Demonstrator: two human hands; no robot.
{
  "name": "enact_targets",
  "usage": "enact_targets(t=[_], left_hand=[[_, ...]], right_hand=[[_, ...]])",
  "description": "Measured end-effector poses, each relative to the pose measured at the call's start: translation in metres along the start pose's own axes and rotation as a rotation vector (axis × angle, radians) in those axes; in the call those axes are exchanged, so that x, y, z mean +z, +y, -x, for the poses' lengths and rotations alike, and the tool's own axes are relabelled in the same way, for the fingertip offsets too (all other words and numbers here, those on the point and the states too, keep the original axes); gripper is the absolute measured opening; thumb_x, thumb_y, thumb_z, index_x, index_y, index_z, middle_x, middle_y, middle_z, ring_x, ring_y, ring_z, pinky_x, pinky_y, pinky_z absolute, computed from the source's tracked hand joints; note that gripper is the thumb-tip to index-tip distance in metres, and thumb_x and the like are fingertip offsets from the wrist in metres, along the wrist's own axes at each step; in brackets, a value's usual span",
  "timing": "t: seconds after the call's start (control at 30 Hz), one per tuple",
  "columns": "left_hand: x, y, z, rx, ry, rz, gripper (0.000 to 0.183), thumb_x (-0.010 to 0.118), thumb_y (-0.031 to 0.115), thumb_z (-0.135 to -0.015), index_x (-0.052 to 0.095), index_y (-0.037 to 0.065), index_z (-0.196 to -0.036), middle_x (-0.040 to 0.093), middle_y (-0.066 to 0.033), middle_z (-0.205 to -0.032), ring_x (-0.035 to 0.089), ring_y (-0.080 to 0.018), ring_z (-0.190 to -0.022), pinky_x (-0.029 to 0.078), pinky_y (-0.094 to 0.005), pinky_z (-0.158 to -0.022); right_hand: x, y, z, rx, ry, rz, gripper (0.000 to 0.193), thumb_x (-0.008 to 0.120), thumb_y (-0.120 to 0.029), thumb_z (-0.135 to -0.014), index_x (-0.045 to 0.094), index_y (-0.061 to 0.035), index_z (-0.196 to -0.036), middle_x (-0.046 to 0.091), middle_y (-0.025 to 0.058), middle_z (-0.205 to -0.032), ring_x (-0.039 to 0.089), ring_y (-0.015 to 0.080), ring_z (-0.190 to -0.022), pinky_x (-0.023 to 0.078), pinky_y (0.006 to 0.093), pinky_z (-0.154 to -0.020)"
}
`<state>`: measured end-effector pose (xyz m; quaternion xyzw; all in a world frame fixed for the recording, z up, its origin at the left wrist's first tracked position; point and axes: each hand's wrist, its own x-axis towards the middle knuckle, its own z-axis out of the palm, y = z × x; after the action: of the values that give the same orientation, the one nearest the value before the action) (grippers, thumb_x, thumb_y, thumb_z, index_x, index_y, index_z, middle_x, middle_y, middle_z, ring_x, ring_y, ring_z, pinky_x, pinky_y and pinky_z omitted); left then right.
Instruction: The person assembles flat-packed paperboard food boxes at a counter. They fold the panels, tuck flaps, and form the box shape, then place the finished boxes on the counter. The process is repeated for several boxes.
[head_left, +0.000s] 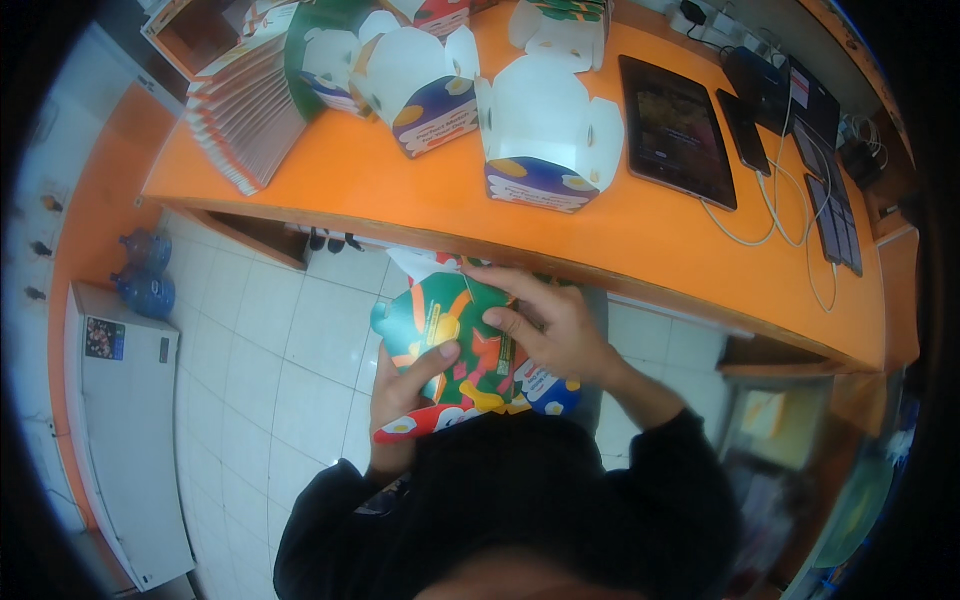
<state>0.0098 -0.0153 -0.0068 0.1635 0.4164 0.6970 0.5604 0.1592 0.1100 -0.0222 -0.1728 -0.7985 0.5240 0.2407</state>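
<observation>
Close to my body, a colourful cardboard food box (440,322), green with orange, red and yellow shapes, is held between both hands. It is partly folded, with a white flap at its far end and red and blue printed parts at its near side. My left hand (402,400) grips its left side, the thumb lying over the green panel and the fingers mostly hidden beneath. On the right, my right hand (560,325) closes on the far right edge, fingers reaching along the top and thumb bent against the panel.
Beyond my hands, an orange table (330,190) bears open white-lined boxes (550,110), a stack of flat cartons (245,130), a tablet (680,130) and phones (745,130) with white charging cables (775,215). A small white fridge (130,430) and blue water bottles (145,290) stand left.
</observation>
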Motion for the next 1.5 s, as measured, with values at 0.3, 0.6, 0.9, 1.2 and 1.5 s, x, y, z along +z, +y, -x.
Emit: enact_targets(t=[0.3,0.6,0.9,1.2,1.5], left_hand=[[-0.004,-0.01,-0.006,-0.027,0.008,-0.147,0.047,0.061,0.003,-0.081,0.047,-0.006,-0.125,0.062,-0.0189,-0.113,0.064,-0.0272,-0.102,0.054,-0.0366,-0.086],[-0.027,-0.008,-0.002,-0.031,-0.301,-0.168,0.061,0.07,0.024,-0.079,0.043,0.0,-0.127,0.057,-0.013,-0.115,0.056,-0.0221,-0.11,0.043,-0.0309,-0.095],[-0.052,-0.033,-0.036,-0.099,-0.653,0.681,0.107,0.035,0.085,-0.076,0.032,0.0,-0.141,0.049,-0.0208,-0.135,0.055,-0.0314,-0.118,0.047,-0.0474,-0.098],[-0.048,0.009,-0.011,0.2,-0.509,-0.656,0.055,0.063,0.007,-0.083,0.04,0.004,-0.133,0.059,-0.0189,-0.119,0.061,-0.0303,-0.105,0.049,-0.038,-0.094],[-0.038,0.022,0.0,0.231,-0.499,-0.915,0.046,0.057,0.001,-0.073,0.05,-0.008,-0.118,0.067,-0.0138,-0.082,0.068,-0.0223,-0.064,0.054,-0.0265,-0.065]], right_hand=[[0.007,0.019,-0.001,-0.063,0.109,-0.36,0.048,0.048,-0.021,-0.099,0.037,-0.0042,-0.142,0.04,0.016,-0.146,0.045,0.0293,-0.131,0.038,0.0368,-0.108],[-0.004,0.015,-0.003,0.097,-0.091,-0.687,0.068,0.071,-0.01,-0.082,0.038,-0.0056,-0.141,0.048,0.0133,-0.14,0.045,0.025,-0.131,0.043,0.037,-0.104],[-0.02,-0.004,0.007,-0.159,-0.238,-0.012,0.038,0.077,-0.012,-0.072,0.071,-0.0124,-0.109,0.065,0.0078,-0.12,0.048,0.025,-0.129,0.04,0.0375,-0.107],[-0.007,-0.007,-0.006,-0.226,0.04,0.134,0.063,0.084,-0.017,-0.07,0.059,-0.0091,-0.127,0.05,0.0142,-0.139,0.046,0.029,-0.13,0.041,0.04,-0.105],[-0.001,-0.004,-0.018,-0.274,0.034,0.169,0.076,0.077,-0.043,-0.076,0.046,-0.013,-0.139,0.04,0.013,-0.146,0.033,0.0287,-0.138,0.032,0.0433,-0.11]])
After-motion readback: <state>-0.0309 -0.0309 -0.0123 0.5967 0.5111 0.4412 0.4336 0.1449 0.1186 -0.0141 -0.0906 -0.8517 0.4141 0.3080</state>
